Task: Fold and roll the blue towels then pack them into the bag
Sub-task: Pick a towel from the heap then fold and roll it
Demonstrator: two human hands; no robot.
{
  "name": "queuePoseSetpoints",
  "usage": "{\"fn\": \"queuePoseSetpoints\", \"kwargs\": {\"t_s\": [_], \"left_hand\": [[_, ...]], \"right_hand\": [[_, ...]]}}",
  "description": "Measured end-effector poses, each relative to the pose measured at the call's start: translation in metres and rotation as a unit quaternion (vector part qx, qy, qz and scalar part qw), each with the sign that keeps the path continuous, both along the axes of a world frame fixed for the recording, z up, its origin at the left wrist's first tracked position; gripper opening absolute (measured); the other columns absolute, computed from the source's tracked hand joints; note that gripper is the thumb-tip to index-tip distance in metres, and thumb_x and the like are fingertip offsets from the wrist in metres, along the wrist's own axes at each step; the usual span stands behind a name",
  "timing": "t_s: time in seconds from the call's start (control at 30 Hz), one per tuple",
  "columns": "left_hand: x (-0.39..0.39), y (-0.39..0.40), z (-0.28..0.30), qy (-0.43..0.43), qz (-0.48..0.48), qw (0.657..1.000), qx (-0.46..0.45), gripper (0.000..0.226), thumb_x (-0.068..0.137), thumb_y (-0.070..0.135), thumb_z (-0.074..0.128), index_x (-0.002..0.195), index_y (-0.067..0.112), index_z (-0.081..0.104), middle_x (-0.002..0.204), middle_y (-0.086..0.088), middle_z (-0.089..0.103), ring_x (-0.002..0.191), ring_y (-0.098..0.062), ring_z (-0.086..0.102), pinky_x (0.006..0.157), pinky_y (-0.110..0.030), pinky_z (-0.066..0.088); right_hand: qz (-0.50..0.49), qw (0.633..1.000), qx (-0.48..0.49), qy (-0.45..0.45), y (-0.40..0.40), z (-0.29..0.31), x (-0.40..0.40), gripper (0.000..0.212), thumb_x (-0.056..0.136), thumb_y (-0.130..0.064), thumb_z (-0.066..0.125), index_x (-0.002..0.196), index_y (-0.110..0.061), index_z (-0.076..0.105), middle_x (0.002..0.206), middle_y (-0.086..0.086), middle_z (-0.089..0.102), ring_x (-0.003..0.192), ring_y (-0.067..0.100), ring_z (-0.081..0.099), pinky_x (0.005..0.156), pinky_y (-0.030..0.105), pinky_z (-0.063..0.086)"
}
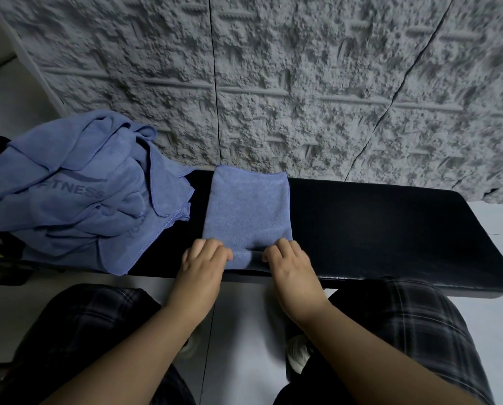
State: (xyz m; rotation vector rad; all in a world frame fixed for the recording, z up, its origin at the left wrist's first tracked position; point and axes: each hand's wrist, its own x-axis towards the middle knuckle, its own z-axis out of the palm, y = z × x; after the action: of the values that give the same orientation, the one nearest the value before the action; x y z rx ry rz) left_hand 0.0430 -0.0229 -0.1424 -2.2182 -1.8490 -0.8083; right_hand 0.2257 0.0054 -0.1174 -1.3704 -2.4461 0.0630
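The folded blue towel (245,209) lies flat across the black padded bench (376,229), its near edge turned up into the start of a roll. My left hand (205,260) and right hand (288,260) both curl their fingers over that rolled edge and grip it. A heap of loose blue towels (77,194) sits on the bench's left end, just beside the folded one, against the rough grey wall (273,83).

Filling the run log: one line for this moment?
phase: rolling | hands: left hand, right hand grip folded towel near edge | unfolded towels left
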Motion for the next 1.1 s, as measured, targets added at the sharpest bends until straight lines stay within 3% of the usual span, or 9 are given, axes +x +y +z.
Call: {"fn": "queuePoseSetpoints", "kwargs": {"t_s": [0.07, 0.2, 0.3, 0.5, 0.63, 0.77, 0.87, 0.93, 1.1], "left_hand": [[0.002, -0.005, -0.001, 0.006, -0.004, 1.000, -0.012, 0.033, 0.066, 0.010, 0.033, 0.093, 0.025, 0.046, 0.093, 0.008, 0.046, 0.088, -0.016, 0.044, 0.073, -0.025, 0.031], [0.004, -0.008, 0.000, 0.013, 0.009, 1.000, -0.015, 0.022, 0.075, 0.025, 0.053, 0.097, 0.021, 0.055, 0.097, 0.004, 0.057, 0.097, -0.017, 0.046, 0.079, -0.029, 0.031], [0.004, -0.006, 0.001, 0.012, 0.007, 0.999, -0.039, 0.039, 0.065, 0.022, 0.078, 0.099, 0.019, 0.058, 0.099, 0.003, 0.059, 0.099, -0.018, 0.046, 0.081, -0.030, 0.031], [-0.007, 0.003, 0.003, -0.005, -0.018, 0.997, -0.077, 0.053, 0.061, 0.013, 0.084, 0.102, 0.026, 0.052, 0.098, 0.008, 0.059, 0.097, -0.013, 0.046, 0.082, -0.026, 0.030], [-0.013, 0.009, 0.003, -0.007, -0.032, 0.994, -0.101, 0.055, 0.064, -0.001, 0.078, 0.104, 0.027, 0.054, 0.096, 0.010, 0.059, 0.094, -0.011, 0.046, 0.080, -0.026, 0.042], [-0.017, 0.011, 0.000, -0.032, -0.039, 0.993, -0.107, 0.047, 0.075, 0.002, 0.071, 0.107, 0.030, 0.052, 0.092, 0.008, 0.061, 0.087, -0.011, 0.042, 0.071, -0.031, 0.044], [-0.021, 0.004, -0.001, -0.048, -0.047, 0.987, -0.145, 0.029, 0.091, 0.023, 0.040, 0.114, 0.031, 0.056, 0.096, 0.006, 0.061, 0.089, -0.016, 0.049, 0.077, -0.031, 0.032], [-0.020, 0.001, 0.001, -0.073, -0.040, 0.979, -0.185, 0.050, 0.090, 0.036, 0.019, 0.116, 0.026, 0.061, 0.101, 0.004, 0.061, 0.093, -0.021, 0.053, 0.079, -0.031, 0.026], [-0.014, 0.006, 0.004, -0.026, 0.014, 0.989, -0.148, 0.041, 0.091, 0.030, 0.028, 0.102, 0.025, 0.068, 0.090, 0.004, 0.060, 0.082, -0.022, 0.057, 0.074, -0.033, 0.030]], "right_hand": [[-0.003, 1.000, -0.011, 0.006, 0.000, -0.003, -0.001, 0.022, 0.067, 0.004, 0.056, 0.083, -0.010, 0.060, 0.082, 0.007, 0.054, 0.070, 0.024, 0.053, 0.058, 0.032, 0.050], [-0.009, 1.000, -0.010, 0.023, 0.001, -0.007, 0.000, 0.026, 0.074, -0.012, 0.037, 0.088, -0.009, 0.059, 0.084, 0.007, 0.052, 0.072, 0.023, 0.047, 0.062, 0.031, 0.045], [-0.015, 1.000, 0.001, 0.013, 0.001, -0.010, 0.002, 0.026, 0.074, -0.015, 0.041, 0.093, -0.010, 0.057, 0.088, 0.005, 0.053, 0.074, 0.021, 0.046, 0.063, 0.029, 0.043], [-0.005, 1.000, -0.024, -0.014, 0.009, -0.009, 0.010, 0.039, 0.073, -0.012, 0.038, 0.109, -0.010, 0.054, 0.098, 0.005, 0.057, 0.080, 0.021, 0.053, 0.068, 0.028, 0.050], [0.013, 0.997, -0.080, 0.006, 0.015, -0.006, 0.014, 0.039, 0.072, 0.001, 0.062, 0.110, -0.009, 0.059, 0.099, 0.006, 0.058, 0.082, 0.024, 0.054, 0.071, 0.035, 0.052], [0.013, 0.989, -0.149, 0.004, 0.018, 0.002, 0.022, 0.033, 0.091, -0.011, 0.047, 0.123, -0.019, 0.052, 0.116, -0.001, 0.054, 0.100, 0.020, 0.047, 0.086, 0.032, 0.039], [-0.008, 0.965, -0.259, 0.040, 0.018, 0.014, 0.027, 0.029, 0.098, -0.021, 0.040, 0.125, -0.026, 0.051, 0.118, -0.007, 0.054, 0.106, 0.015, 0.046, 0.090, 0.031, 0.034], [-0.020, 0.952, -0.299, 0.060, 0.016, 0.021, 0.027, 0.020, 0.100, -0.026, 0.036, 0.115, -0.025, 0.049, 0.109, -0.002, 0.058, 0.099, 0.017, 0.051, 0.089, 0.034, 0.039], [-0.064, 0.960, -0.261, 0.076, 0.010, 0.025, 0.019, 0.013, 0.100, -0.028, 0.036, 0.101, -0.020, 0.046, 0.093, 0.000, 0.056, 0.084, 0.019, 0.052, 0.078, 0.034, 0.041]]}}
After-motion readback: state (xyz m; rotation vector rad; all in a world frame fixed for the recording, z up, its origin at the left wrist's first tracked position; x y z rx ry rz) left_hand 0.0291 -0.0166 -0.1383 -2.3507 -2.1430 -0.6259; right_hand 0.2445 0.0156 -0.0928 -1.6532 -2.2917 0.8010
